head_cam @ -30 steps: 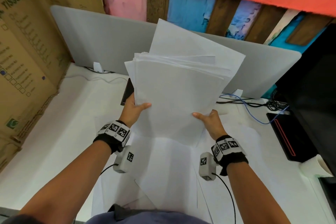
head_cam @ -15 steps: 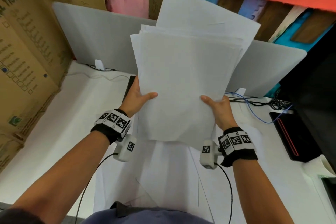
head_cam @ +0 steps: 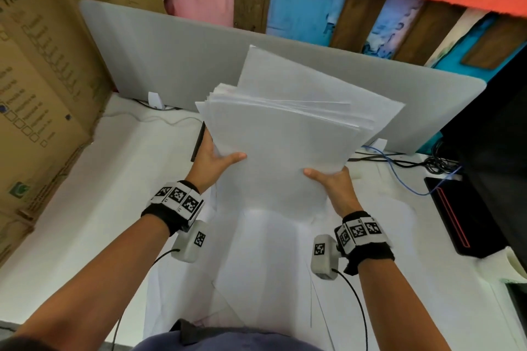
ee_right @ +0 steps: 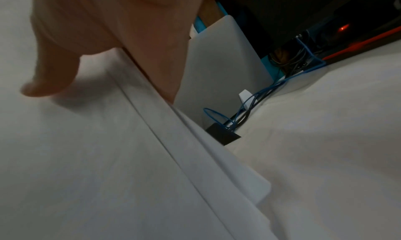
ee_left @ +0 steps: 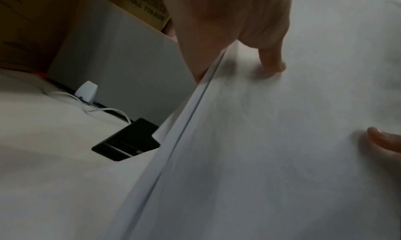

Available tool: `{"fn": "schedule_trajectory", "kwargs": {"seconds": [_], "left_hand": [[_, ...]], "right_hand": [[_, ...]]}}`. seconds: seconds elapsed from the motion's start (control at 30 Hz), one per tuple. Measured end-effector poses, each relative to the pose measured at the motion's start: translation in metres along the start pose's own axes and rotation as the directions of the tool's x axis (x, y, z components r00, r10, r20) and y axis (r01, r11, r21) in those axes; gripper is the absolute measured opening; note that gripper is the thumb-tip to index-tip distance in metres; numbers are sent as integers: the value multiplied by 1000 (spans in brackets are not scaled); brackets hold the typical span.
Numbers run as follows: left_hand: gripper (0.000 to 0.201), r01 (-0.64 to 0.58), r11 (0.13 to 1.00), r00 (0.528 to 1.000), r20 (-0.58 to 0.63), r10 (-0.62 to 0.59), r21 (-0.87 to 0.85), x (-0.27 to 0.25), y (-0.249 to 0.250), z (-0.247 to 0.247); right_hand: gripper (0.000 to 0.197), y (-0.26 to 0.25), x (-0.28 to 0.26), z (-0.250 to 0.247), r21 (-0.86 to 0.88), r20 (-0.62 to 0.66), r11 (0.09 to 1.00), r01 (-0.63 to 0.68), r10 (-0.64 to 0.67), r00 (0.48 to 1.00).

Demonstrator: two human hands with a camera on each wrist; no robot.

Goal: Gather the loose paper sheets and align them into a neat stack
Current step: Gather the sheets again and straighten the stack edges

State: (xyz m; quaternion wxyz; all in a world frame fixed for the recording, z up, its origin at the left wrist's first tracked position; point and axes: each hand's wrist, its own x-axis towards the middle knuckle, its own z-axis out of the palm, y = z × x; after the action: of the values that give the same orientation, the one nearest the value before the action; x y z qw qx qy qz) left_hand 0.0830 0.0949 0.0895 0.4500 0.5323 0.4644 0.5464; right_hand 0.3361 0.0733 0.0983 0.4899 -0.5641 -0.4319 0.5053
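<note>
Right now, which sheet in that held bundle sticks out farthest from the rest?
The rearmost sheet: it rises well above the other paper sheets, skewed toward the grey divider.

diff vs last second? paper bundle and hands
The paper bundle went up, then came back down toward the desk. Left hand and right hand still grip its lower sides, nothing released. Top edges remain uneven; loose sheets still lie on the desk.
</note>
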Motion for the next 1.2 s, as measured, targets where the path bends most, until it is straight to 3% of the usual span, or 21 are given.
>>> {"fn": "schedule_trajectory", "kwargs": {"seconds": [0.03,0.1,0.17,0.3,0.43,0.6,0.7,0.83,0.93,1.07,1.2], "left_hand": [[76,-17,1000,1000,2,17,5,0,1,0],[76,-45,999,999,12,45,13,3,8,-1],[76,-49,999,999,13,49,-1,8,18,-2],[79,-74,995,997,-5,74,-61,16,36,-2],[77,-107,990,994,-9,106,-89,18,46,-2],[85,-111,991,993,37,114,-76,20,46,-3],[83,-98,992,994,41,101,-79,18,46,1],[71,-3,999,1000,-12,3,-48,20,32,-2],[60,44,999,998,-44,-44,-9,12,17,4],[48,-74,996,992,-95,78,39,8,28,21],[40,-169,984,981,-88,174,56,10,54,31]], "right_hand": [[74,-1,-1,0,12,-1,1000,-4,4,1000],[52,-11,0,-1,35,-18,999,28,-28,999],[44,-32,0,2,41,-16,994,104,-104,994],[71,-76,-1,9,138,-43,954,266,-263,964],[81,-93,-3,10,121,-45,940,320,-317,948],[82,-88,-2,8,90,-13,951,295,-295,955],[67,-79,5,8,49,-36,961,271,-269,962],[47,-47,11,5,-96,-34,991,96,-100,994],[43,-22,6,7,-95,-58,995,9,-15,998],[35,-30,2,22,-86,-170,995,59,-72,983],[26,-55,-3,26,-70,-159,986,151,-160,974]]}}
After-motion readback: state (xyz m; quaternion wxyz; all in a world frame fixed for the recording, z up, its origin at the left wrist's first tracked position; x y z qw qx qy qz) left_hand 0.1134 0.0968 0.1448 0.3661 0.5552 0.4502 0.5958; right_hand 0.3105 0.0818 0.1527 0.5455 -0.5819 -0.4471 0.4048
